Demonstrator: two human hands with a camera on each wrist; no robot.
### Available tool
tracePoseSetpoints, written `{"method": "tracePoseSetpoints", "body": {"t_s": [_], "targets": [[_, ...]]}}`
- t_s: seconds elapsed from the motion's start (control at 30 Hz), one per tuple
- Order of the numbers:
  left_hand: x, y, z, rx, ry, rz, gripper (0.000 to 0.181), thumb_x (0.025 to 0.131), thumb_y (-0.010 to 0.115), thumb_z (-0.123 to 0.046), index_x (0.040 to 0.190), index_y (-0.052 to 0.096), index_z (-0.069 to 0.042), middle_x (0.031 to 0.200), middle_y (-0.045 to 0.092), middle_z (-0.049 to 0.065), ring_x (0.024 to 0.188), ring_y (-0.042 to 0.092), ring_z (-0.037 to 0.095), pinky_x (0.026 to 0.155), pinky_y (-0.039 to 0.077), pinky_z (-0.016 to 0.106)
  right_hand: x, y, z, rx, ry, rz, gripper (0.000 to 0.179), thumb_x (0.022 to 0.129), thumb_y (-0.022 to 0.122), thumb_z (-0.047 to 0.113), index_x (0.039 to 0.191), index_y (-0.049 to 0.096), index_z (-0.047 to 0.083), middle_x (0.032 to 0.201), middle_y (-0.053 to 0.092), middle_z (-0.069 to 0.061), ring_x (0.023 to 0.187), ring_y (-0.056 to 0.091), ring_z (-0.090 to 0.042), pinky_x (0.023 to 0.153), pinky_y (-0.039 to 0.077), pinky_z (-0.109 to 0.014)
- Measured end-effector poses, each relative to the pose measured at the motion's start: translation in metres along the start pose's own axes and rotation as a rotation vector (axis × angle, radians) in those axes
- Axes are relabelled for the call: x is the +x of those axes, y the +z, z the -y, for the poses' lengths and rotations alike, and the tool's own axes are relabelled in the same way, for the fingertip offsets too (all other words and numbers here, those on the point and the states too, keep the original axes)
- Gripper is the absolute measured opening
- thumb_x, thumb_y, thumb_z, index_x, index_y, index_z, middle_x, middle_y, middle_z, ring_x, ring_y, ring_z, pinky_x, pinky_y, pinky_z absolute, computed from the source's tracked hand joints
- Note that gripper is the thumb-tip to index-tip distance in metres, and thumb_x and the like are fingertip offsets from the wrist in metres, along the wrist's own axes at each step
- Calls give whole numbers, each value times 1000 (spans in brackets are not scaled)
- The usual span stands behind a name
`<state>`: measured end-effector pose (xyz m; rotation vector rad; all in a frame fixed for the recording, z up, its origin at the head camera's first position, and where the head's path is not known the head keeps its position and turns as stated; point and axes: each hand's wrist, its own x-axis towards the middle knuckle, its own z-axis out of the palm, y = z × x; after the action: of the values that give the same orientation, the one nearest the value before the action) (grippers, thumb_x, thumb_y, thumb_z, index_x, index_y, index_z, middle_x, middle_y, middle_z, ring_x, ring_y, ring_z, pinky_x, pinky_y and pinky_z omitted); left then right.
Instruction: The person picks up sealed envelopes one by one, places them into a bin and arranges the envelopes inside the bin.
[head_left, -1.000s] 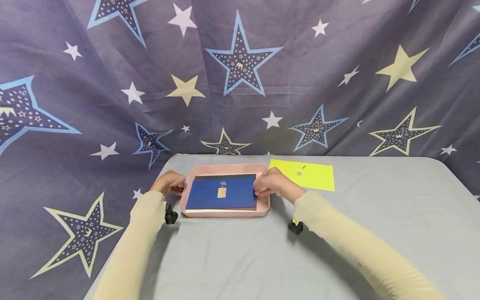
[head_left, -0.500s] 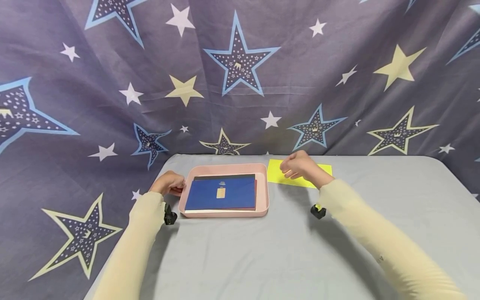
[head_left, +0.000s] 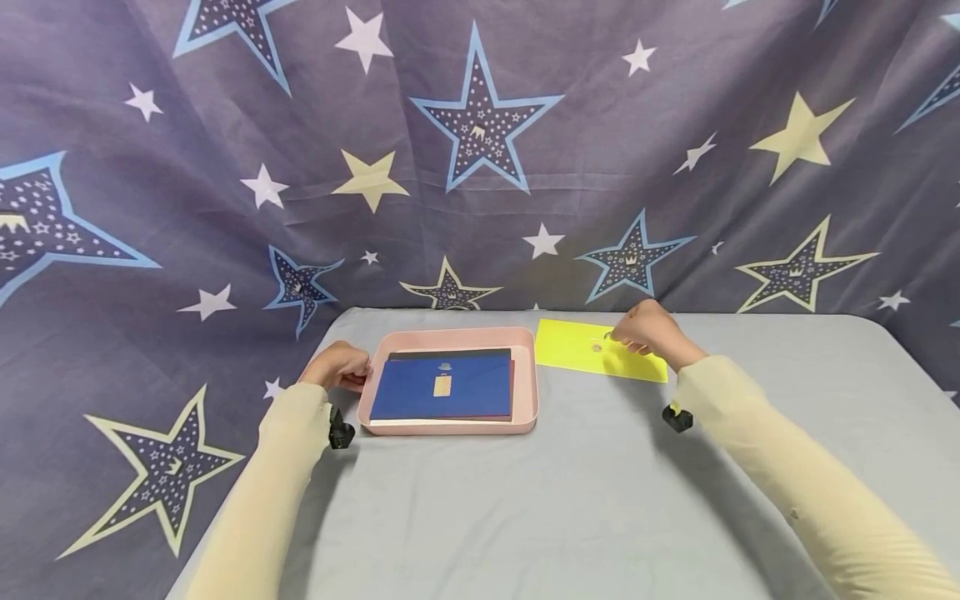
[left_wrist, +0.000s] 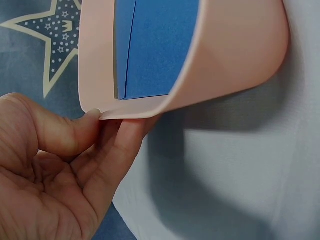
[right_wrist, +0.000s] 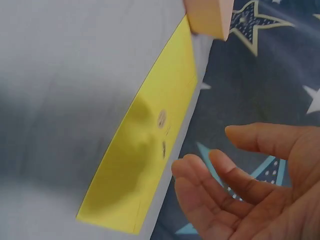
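Observation:
A pink tray [head_left: 457,337] stands on the cloth-covered table, left of centre in the head view. My left hand [head_left: 337,365] pinches its left rim, thumb on top and fingers beneath in the left wrist view. Inside the tray lies a blue envelope [head_left: 408,387] with a small gold patch, over darker and reddish flat pieces whose edges peek out. To the right of the tray a bright yellow envelope [head_left: 566,346] lies flat. My right hand [head_left: 654,332] hovers above its right part, holding nothing, fingers loosely bent and thumb apart in the right wrist view.
Grey cloth covers the table [head_left: 487,517]. Behind it and along the left side hangs a dark star-patterned curtain [head_left: 570,142]. Small black devices [head_left: 678,418] are strapped under both wrists.
My right hand has left the tray's right end and moved right, over the yellow envelope, its fingers loosened. The left hand still holds the tray, which stays in place.

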<state>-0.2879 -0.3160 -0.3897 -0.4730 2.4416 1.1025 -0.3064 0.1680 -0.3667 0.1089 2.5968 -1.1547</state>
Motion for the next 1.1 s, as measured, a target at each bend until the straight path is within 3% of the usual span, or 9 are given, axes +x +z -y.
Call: {"method": "tracePoseSetpoints", "body": {"t_s": [0.13, 0.27, 0.53, 0.67, 0.83, 0.9, 1.1], "targets": [[1, 1, -1, -4, -3, -3, 11, 78, 41, 4, 75, 48, -5, 71, 50, 3, 60, 55, 12, 60, 58, 22, 8, -4, -7, -47, 110, -23, 22, 88, 69, 12, 101, 66, -5, 85, 62, -11, 70, 59, -19, 74, 56, -32], [4, 1, -1, -2, -16, -8, 11, 80, 42, 4, 77, 49, -4, 72, 51, 4, 60, 56, 12, 60, 59, 23, 12, -7, -12, -67, 192, -29, 29, 89, 70, 14, 108, 61, -6, 94, 60, -14, 71, 59, -19, 74, 55, -31], [6, 2, 1, 2, -15, -8, 12, 79, 41, 4, 75, 49, -5, 70, 50, 3, 59, 55, 12, 60, 59, 23, 17, -12, -27, -10, 233, -27, 38, 89, 71, 13, 110, 44, -4, 76, 42, -6, 59, 48, -14, 69, 51, -28], [5, 2, 1, -13, 1, -7, 14, 77, 40, 5, 72, 49, -6, 68, 51, 2, 58, 55, 11, 59, 59, 22, 20, -14, -32, -23, 257, -28, 42, 88, 72, 12, 117, 48, -8, 68, 40, -2, 56, 46, -12, 66, 53, -26], [6, 2, 2, -18, 8, -11, 15, 75, 39, 5, 71, 49, -6, 67, 51, 1, 58, 54, 10, 59, 59, 22, 20, -17, -38, -5, 261, -2, 36, 89, 70, 11, 115, 55, -8, 54, 36, 3, 49, 38, -9, 55, 42, -23], [6, 2, 1, -15, 4, -12, 15, 75, 39, 5, 72, 49, -6, 67, 51, 1, 58, 54, 10, 59, 59, 22, 19, -17, -41, 7, 254, 0, 34, 89, 70, 11, 113, 55, -8, 55, 38, 2, 49, 39, -10, 55, 41, -23], [8, 2, 2, -6, 0, -13, 15, 76, 39, 6, 74, 50, -5, 68, 52, 2, 58, 55, 11, 60, 60, 23, 16, -13, -47, -13, 224, -46, 34, 89, 70, 13, 110, 52, -6, 74, 52, -9, 62, 53, -17, 64, 54, -29]]}}
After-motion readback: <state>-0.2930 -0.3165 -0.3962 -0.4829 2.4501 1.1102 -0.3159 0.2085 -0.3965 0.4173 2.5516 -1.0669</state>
